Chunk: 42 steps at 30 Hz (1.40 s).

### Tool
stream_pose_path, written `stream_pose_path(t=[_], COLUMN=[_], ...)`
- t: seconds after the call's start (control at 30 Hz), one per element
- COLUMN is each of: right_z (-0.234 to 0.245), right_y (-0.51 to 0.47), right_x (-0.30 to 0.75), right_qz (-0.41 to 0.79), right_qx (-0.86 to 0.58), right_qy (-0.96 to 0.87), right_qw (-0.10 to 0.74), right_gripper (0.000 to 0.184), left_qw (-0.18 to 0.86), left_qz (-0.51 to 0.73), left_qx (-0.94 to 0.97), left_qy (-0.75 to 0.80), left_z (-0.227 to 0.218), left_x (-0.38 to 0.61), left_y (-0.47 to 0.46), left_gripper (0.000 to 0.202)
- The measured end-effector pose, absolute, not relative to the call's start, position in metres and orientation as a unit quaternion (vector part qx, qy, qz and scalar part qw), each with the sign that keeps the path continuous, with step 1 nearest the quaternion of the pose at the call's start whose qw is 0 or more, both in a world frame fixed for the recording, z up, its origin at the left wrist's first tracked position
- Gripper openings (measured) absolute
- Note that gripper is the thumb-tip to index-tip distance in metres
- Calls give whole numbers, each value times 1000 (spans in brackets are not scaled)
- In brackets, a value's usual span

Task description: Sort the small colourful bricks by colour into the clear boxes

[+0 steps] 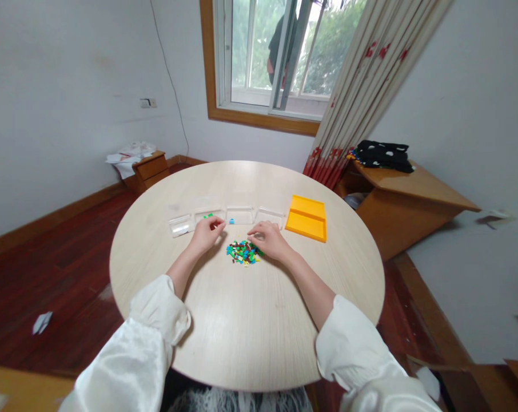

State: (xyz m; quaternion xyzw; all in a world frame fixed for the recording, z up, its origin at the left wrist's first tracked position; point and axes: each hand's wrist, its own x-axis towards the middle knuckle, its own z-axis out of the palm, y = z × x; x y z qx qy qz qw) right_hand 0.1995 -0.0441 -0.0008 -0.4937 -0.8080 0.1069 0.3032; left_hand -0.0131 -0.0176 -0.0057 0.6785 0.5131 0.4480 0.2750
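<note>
A small heap of loose toy bricks (pixel 243 253) in green, blue, brown, yellow and white lies on the round table. My right hand (pixel 270 237) is over the heap's upper right edge, its fingers bent and drawn together; anything between the tips is too small to make out. To the upper left of the heap, my left hand (pixel 210 232) is closed with thumb and fingertips together in front of the clear boxes. Green bricks (pixel 208 216) show in one clear plastic box (pixel 219 213) behind it. A blue brick (pixel 231 221) is in the clear box (pixel 242 216) beside that.
More clear boxes stand in the row, one at the left end (pixel 180 226) and one behind my right hand (pixel 270 213). A yellow open case (pixel 307 218) lies at the right. The pale round table (pixel 242 326) has a wooden desk (pixel 417 194) beyond its right side.
</note>
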Motion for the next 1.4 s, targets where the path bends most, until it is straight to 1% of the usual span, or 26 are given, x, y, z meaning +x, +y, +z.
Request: stream_pose_path(t=[0.13, 0.27, 0.4, 0.53, 0.67, 0.9, 1.13, 1.23, 1.4], right_z=[-1, -2, -1, -1, -3, -5, -9, -5, -3], right_y=[-53, -55, -55, -53, -52, -51, -51, -49, -33], right_x=[184, 179, 179, 178, 178, 180, 177, 182, 213], right_qz=[145, 145, 119, 115, 101, 90, 95, 85, 30], right_qx=[-447, -441, -431, -431, -427, -419, -420, -416, -495], right_qy=[-843, -847, -852, -839, -834, -824, -815, -811, -729], right_qw=[260, 258, 274, 313, 334, 372, 389, 401, 472], right_gripper=[9, 8, 5, 4, 5, 13, 12, 13, 17], left_qw=[305, 352, 359, 354, 354, 346, 370, 364, 346], left_qz=[415, 348, 322, 344, 371, 398, 411, 425, 444], left_qx=[710, 749, 765, 763, 744, 730, 715, 708, 695], left_qy=[481, 440, 427, 416, 430, 435, 429, 432, 446], left_z=[-5, -4, -1, 2, 4, 4, 0, -2, -4], left_x=[-9, -5, -3, -2, 2, 4, 5, 5, 3], left_y=[-23, -30, -33, -34, -37, -36, -33, -32, -31], left_gripper=[18, 19, 19, 14, 11, 13, 16, 19, 19])
